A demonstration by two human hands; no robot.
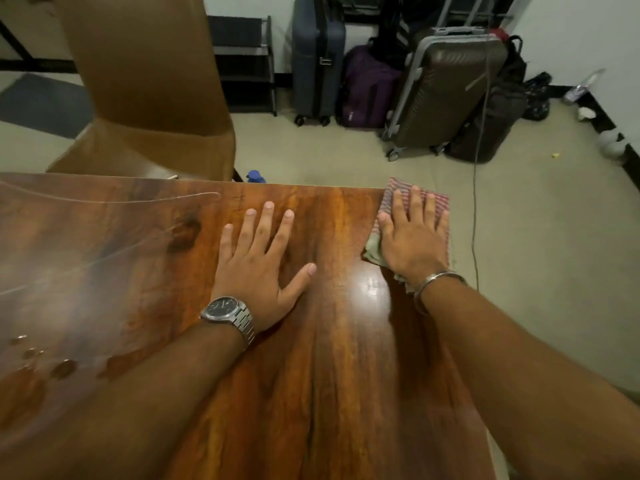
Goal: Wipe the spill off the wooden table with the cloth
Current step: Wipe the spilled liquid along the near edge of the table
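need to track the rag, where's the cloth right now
In the head view the cloth lies at the table's far right corner, flat under the right hand, overhanging the edge.

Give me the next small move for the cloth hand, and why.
Probably slide the right hand with the cloth leftward toward the near-left droplets. The cloth sits at the table's far right corner, partly over the edge, while the water beads lie unwiped on the opposite side. The left hand rests flat between them and may need lifting.

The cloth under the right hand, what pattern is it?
The cloth has red and white stripes or checks, with a pale green part; seen in the head view.
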